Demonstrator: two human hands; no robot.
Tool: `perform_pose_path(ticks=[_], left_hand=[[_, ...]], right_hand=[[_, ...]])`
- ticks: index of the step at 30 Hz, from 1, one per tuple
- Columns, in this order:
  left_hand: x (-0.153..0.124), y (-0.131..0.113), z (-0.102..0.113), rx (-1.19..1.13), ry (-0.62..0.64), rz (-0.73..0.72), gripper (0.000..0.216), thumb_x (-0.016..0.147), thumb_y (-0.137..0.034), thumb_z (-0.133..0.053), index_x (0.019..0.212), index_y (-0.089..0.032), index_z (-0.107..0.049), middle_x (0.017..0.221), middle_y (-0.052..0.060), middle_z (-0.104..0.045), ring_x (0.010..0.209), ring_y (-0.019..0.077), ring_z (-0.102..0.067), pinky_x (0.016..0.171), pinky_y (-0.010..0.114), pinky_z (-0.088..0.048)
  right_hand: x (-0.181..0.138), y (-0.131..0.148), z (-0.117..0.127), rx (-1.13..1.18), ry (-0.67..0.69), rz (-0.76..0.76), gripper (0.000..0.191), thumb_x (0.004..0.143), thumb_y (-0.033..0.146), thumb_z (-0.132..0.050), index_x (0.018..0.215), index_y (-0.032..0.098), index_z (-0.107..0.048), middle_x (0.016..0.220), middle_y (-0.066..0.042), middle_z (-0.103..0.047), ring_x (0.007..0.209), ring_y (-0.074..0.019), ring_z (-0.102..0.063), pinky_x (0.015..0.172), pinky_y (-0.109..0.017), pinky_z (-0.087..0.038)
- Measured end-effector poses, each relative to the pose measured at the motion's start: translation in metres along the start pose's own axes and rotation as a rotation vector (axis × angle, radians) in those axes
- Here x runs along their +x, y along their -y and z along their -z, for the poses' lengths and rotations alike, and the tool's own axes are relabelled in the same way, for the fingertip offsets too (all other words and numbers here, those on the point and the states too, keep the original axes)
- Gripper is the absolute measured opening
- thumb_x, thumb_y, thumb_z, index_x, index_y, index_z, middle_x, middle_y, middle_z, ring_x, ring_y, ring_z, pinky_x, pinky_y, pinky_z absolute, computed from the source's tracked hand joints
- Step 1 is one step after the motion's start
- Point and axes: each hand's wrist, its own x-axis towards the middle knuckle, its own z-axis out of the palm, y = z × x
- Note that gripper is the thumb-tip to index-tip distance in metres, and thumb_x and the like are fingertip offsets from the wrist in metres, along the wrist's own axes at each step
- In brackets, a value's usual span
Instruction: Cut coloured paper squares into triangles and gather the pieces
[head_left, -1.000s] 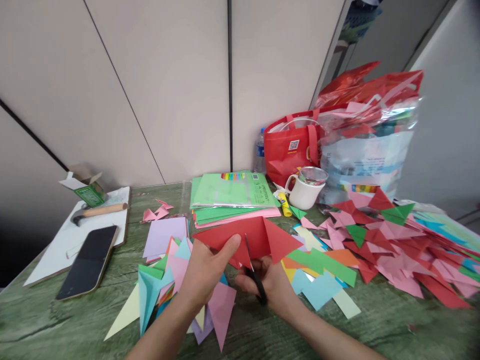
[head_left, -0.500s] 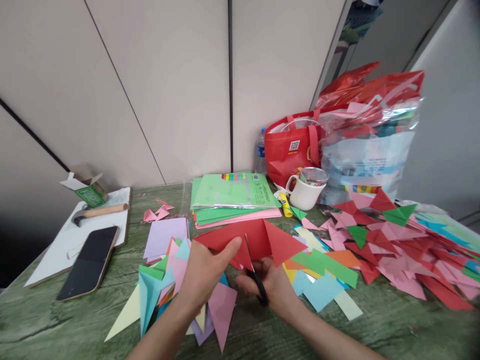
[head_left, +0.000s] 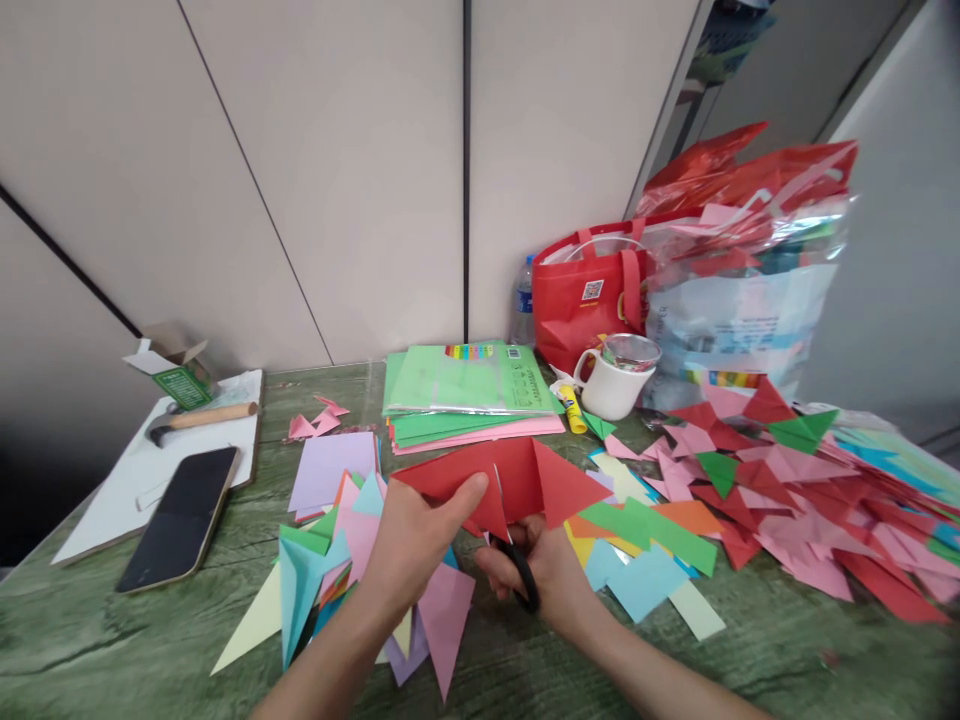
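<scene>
My left hand (head_left: 427, 520) pinches a folded sheet of red paper (head_left: 517, 470) near its left end, the thumb lying on top. The paper is held above the table, with a pointed flap at its right. My right hand (head_left: 540, 570) is wrapped round the black handles of a pair of scissors (head_left: 523, 572). Their blades point up into the red paper, along a cut between the two parts of the sheet. Some of my right fingers are hidden behind the handles and the paper. Below my left hand lies a heap of coloured paper pieces (head_left: 442, 610).
A stack of coloured paper packs (head_left: 465, 385) lies behind my hands. A white mug (head_left: 615, 385), a glue stick (head_left: 573, 408) and a red bag (head_left: 577, 310) stand right of it. Red and pink folded pieces (head_left: 795, 490) pile up at right. A phone (head_left: 180, 520) and a hammer (head_left: 202, 420) lie left.
The scissors' handles have swung slightly and the blades sit a little differently in the red paper. Both hands stay in almost the same place; the whole view has shifted slightly.
</scene>
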Motion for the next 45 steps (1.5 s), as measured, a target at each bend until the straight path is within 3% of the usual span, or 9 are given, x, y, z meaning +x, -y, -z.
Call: perform_pose_path(ticks=[5,10,15,21,25,30,37,41,45], left_hand=[[0.005,0.007,0.004,-0.163,-0.058,0.106,0.018,0.068,-0.032,-0.066,0.063,-0.015,-0.063,0.063,0.001,-0.067,0.058,0.0161,-0.058,0.056,0.026,-0.046],[0.014,0.011,0.015,-0.289,-0.143,0.08,0.02,0.066,-0.031,-0.069,0.06,-0.014,-0.06,0.061,0.0,-0.064,0.056,0.0139,-0.056,0.056,0.025,-0.046],[0.014,0.004,0.021,-0.222,-0.005,0.079,0.021,0.069,-0.028,-0.068,0.059,-0.014,-0.056,0.055,-0.002,-0.058,0.053,0.0112,-0.05,0.053,0.024,-0.042],[0.01,0.003,0.021,-0.247,0.113,0.079,0.016,0.072,-0.029,-0.066,0.072,-0.013,-0.062,0.069,0.001,-0.064,0.064,0.0126,-0.054,0.061,0.025,-0.045],[0.009,0.004,0.019,-0.266,0.145,0.085,0.018,0.075,-0.031,-0.064,0.074,-0.013,-0.064,0.069,0.002,-0.066,0.065,0.0135,-0.057,0.064,0.026,-0.047],[0.009,0.0,0.01,-0.075,0.058,0.041,0.015,0.072,-0.028,-0.065,0.078,-0.014,-0.067,0.076,0.002,-0.069,0.068,0.0148,-0.059,0.063,0.024,-0.048],[0.008,0.0,0.007,0.005,0.033,0.074,0.011,0.068,-0.024,-0.066,0.069,-0.013,-0.067,0.07,0.002,-0.068,0.06,0.0138,-0.057,0.056,0.023,-0.046],[0.009,0.002,0.006,-0.101,0.033,0.118,0.019,0.067,-0.026,-0.068,0.08,-0.013,-0.068,0.073,0.002,-0.069,0.059,0.0134,-0.057,0.05,0.022,-0.044],[0.007,-0.001,0.004,-0.014,0.04,0.096,0.017,0.065,-0.023,-0.068,0.079,-0.014,-0.069,0.075,0.002,-0.07,0.066,0.0164,-0.06,0.053,0.023,-0.046]], right_hand=[[0.001,-0.002,0.001,0.074,0.134,-0.008,0.037,0.061,0.041,-0.072,0.076,0.019,-0.046,0.048,0.007,-0.054,0.038,-0.0093,-0.05,0.039,-0.019,-0.04],[-0.001,-0.007,0.005,0.16,0.33,0.045,0.036,0.068,0.037,-0.07,0.087,0.019,-0.046,0.05,0.008,-0.054,0.037,-0.0072,-0.05,0.037,-0.016,-0.038],[0.0,-0.003,0.01,0.206,0.434,0.066,0.068,0.07,0.036,-0.07,0.124,0.019,-0.033,0.054,0.006,-0.059,0.04,-0.009,-0.053,0.04,-0.018,-0.042],[-0.001,0.013,0.009,0.228,0.499,0.139,0.06,0.07,0.045,-0.069,0.116,0.016,-0.046,0.067,0.002,-0.055,0.062,-0.0119,-0.054,0.061,-0.025,-0.044],[-0.003,0.017,0.008,0.233,0.49,0.153,0.054,0.071,0.047,-0.067,0.112,0.017,-0.047,0.071,0.002,-0.053,0.064,-0.012,-0.051,0.063,-0.026,-0.042],[0.0,0.014,0.006,0.221,0.361,0.204,0.039,0.073,0.037,-0.069,0.102,0.019,-0.05,0.069,0.003,-0.052,0.06,-0.0105,-0.048,0.057,-0.022,-0.041],[0.003,0.006,0.005,0.175,0.221,0.239,0.025,0.07,0.024,-0.072,0.088,0.019,-0.056,0.078,0.001,-0.057,0.07,-0.0125,-0.053,0.068,-0.024,-0.045],[0.002,0.005,0.006,0.197,0.228,0.165,0.032,0.06,0.02,-0.078,0.083,0.018,-0.055,0.069,0.004,-0.058,0.061,-0.0107,-0.052,0.059,-0.021,-0.043],[0.002,0.007,0.005,0.198,0.17,0.19,0.034,0.058,0.021,-0.08,0.081,0.018,-0.056,0.068,0.004,-0.058,0.062,-0.0115,-0.052,0.063,-0.022,-0.044]])
